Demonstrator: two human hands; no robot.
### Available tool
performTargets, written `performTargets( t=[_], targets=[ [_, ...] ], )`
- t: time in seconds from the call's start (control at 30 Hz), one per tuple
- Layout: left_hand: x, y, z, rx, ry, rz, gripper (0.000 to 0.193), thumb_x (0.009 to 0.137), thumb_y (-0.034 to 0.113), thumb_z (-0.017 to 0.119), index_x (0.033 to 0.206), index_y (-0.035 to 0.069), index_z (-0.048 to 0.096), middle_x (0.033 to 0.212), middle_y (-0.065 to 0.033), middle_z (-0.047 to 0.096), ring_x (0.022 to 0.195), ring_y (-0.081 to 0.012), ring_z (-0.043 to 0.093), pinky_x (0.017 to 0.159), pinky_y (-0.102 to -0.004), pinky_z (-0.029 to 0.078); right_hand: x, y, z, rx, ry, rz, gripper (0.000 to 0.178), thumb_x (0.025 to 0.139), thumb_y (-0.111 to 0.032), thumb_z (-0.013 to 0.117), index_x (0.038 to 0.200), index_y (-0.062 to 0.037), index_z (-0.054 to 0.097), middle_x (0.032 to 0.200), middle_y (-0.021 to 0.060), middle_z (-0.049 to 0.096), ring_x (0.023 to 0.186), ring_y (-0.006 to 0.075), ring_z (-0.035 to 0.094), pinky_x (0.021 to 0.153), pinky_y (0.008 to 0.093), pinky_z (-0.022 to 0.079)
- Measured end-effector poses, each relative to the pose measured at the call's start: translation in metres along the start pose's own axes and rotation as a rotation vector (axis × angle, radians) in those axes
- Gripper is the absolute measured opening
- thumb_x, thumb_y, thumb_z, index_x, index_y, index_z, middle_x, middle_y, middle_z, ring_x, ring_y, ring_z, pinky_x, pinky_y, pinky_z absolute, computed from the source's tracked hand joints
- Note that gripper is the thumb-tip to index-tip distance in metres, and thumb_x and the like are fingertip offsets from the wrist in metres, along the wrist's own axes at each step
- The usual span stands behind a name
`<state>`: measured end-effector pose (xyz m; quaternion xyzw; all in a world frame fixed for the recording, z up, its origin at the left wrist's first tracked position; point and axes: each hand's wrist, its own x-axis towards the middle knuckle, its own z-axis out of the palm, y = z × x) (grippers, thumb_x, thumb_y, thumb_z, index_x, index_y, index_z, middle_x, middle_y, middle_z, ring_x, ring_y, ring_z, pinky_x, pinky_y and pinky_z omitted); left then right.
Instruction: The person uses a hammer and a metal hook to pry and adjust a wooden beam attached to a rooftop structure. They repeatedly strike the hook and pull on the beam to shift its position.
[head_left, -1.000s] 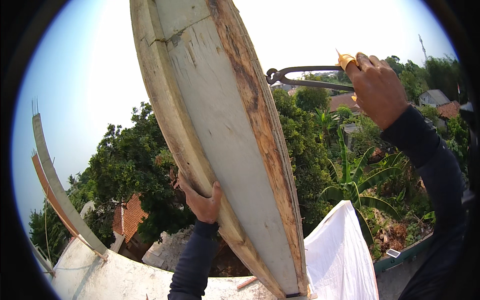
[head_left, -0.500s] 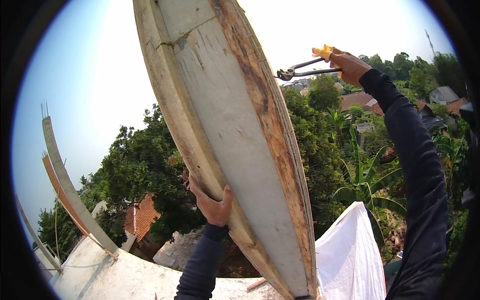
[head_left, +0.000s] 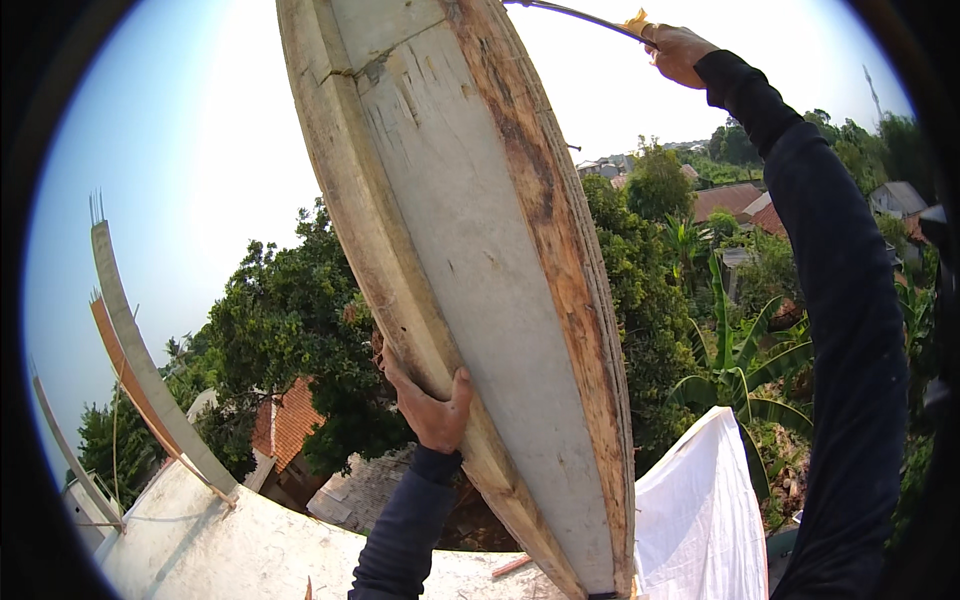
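Observation:
Before me rises a tall grey column with a wooden beam along its left side and a rough-barked board along its right. My left hand grips the beam low down, thumb on its front face and fingers around its left edge, partly hidden. Up at the right, my right hand is closed around the handles of pincers, where something yellow is wrapped. The pincers reach left to the board's upper edge; their jaws are largely cut off by the picture's top. Below them a nail sticks out of the board's right edge.
A pale concrete surface spreads below, with a white cloth at the right. Other curved-looking columns with bare rebar stand at the left. Beyond are trees, banana plants and tiled roofs.
My right hand has moved up with the pincers, away from the nail, which now shows at the board's edge. My left hand keeps its grip on the beam.

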<state>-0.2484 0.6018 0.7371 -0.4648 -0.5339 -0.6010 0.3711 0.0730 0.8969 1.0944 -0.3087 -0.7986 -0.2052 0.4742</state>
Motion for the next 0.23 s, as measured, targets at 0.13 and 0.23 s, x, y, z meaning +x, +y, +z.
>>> performTargets(
  t=[0.13, 0.23],
  targets=[
    [-0.001, 0.001, 0.000, 0.007, 0.000, -0.014, 0.108, 0.076, 0.028, 0.081, 0.154, -0.010, 0.017, 0.149, -0.0349, 0.038, 0.139, -0.0461, 0.042, 0.115, -0.0500, 0.034, -0.009, -0.001, -0.011, -0.074, -0.019, -0.070, 0.015, 0.099, -0.003, 0.050, 0.110, 0.0024, 0.057, 0.088, 0.0137, 0.060, 0.080, 0.0222, 0.059, 0.075, 0.0397, 0.051],
    [-0.001, 0.000, 0.000, 0.026, -0.002, -0.016, 0.108, 0.076, 0.028, 0.081, 0.154, -0.010, 0.017, 0.149, -0.0352, 0.038, 0.139, -0.0466, 0.041, 0.116, -0.0501, 0.034, -0.013, -0.003, -0.012, -0.048, -0.022, -0.012, 0.019, 0.098, -0.002, 0.050, 0.114, 0.0034, 0.058, 0.092, 0.0164, 0.063, 0.084, 0.0248, 0.063, 0.077, 0.0418, 0.052]
  ],
)
